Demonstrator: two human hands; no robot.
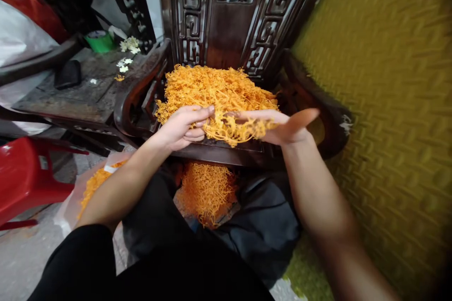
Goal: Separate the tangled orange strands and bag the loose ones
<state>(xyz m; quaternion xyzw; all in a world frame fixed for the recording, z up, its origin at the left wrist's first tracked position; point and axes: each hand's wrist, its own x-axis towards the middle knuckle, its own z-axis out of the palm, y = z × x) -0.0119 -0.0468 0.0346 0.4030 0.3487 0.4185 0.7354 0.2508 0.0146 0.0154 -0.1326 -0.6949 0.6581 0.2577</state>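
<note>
A large heap of orange, lacy plastic pieces (219, 87) lies on the seat of a dark carved wooden chair (229, 33). In front of the heap, my left hand (185, 128) pinches the left end of an orange piece (233, 130) between thumb and curled fingers. My right hand (282, 124) is at the other end of this piece, palm up with its fingers reaching left behind it and the thumb spread away to the right. The right fingertips are partly hidden by the orange strands. Below the seat edge, between my knees, sits another pile of thin orange pieces (210, 188).
At the left, a wooden bench (102, 96) holds green tape (100, 41), a black wallet-like item (68, 74) and small pale pieces. A red stool (21, 174) and a plastic bag (72, 197) of orange pieces stand lower left. A yellow woven surface (388, 80) rises at right.
</note>
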